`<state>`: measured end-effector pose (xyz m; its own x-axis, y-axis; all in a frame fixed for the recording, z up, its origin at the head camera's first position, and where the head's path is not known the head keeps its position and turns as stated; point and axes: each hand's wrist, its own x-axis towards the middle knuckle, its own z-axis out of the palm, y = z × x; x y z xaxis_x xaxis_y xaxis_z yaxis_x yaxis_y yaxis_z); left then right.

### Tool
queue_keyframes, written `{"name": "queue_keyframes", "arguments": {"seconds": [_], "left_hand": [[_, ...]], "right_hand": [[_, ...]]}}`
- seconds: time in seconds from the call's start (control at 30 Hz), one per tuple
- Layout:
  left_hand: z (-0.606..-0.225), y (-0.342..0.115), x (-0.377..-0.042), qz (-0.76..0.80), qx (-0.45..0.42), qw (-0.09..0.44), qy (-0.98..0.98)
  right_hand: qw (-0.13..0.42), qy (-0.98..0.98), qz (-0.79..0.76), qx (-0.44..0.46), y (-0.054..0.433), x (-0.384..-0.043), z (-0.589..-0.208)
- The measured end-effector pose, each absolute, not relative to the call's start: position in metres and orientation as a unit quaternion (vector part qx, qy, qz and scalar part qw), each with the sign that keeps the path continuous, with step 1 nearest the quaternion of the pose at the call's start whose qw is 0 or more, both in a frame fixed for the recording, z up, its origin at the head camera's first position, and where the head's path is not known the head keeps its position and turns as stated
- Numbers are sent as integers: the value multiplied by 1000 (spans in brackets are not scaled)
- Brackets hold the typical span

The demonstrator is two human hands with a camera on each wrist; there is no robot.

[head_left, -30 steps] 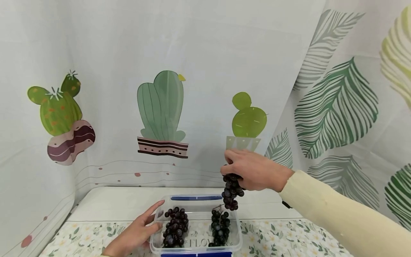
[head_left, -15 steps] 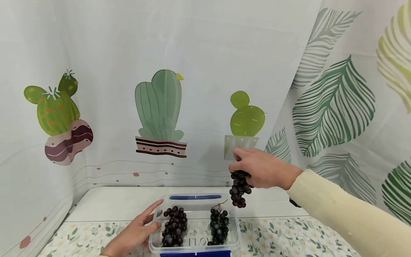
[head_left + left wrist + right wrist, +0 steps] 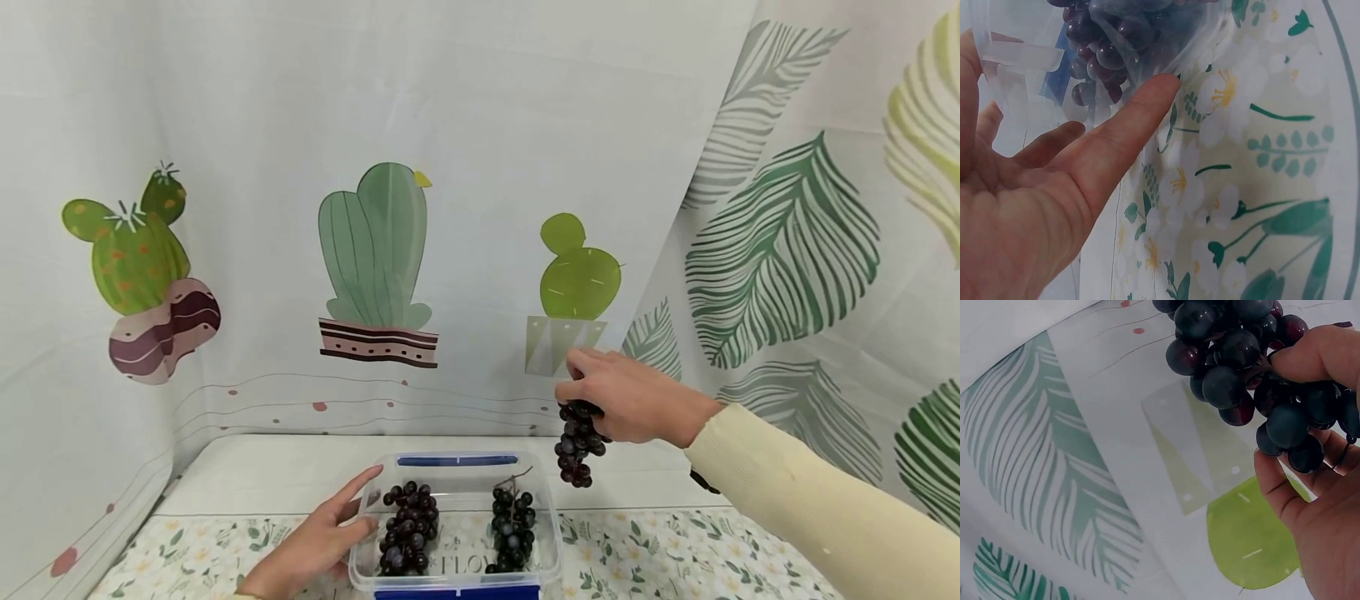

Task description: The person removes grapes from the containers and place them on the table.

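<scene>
My right hand [image 3: 626, 393] holds a bunch of dark purple grapes [image 3: 577, 446] in the air, right of the container and higher than its rim. In the right wrist view, the thumb and fingers grip that bunch [image 3: 1222, 381] near its stem. My left hand [image 3: 322, 533] rests against the left wall of a clear plastic container [image 3: 465, 504] with blue clips, its fingers fairly straight. Inside, a reddish-purple grape bunch [image 3: 408, 529] lies on the left and a darker bunch [image 3: 513, 533] with a bare stem on the right.
A white table [image 3: 300, 467] has a flowered mat [image 3: 622, 550] on its front part. Behind hangs a pale curtain [image 3: 480, 125] printed with cacti and leaves. The left wrist view shows the container wall [image 3: 1016, 56] close to the fingers.
My right hand has moved to the right with its grape bunch, from over the container's right edge to beside it. The left hand and the container have stayed in place.
</scene>
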<state>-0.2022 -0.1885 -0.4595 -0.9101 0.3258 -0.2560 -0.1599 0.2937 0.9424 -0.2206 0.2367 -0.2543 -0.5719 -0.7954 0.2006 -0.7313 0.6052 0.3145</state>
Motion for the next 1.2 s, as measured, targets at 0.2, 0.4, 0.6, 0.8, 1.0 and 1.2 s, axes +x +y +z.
{"name": "queue_keyframes", "arguments": {"seconds": [0.2,0.4,0.6,0.8,1.0,1.2], "left_hand": [[-459,-189,-202,593,53,206,777],[-460,-189,-204,591,53,207,778],[-460,-189,-203,590,54,209,778],[-461,-189,-203,587,62,208,780],[-462,-189,-203,589,62,207,779],[-462,-190,-204,595,60,211,773]], "right_hand": [[160,-886,-96,425,247,-221,-258],[158,-888,-101,420,255,-221,-263],[155,-889,-94,421,263,-221,-268],[151,-893,-91,413,273,-220,-271],[157,-894,-96,409,282,-221,-275],[151,-903,-104,388,292,-221,-279]]}}
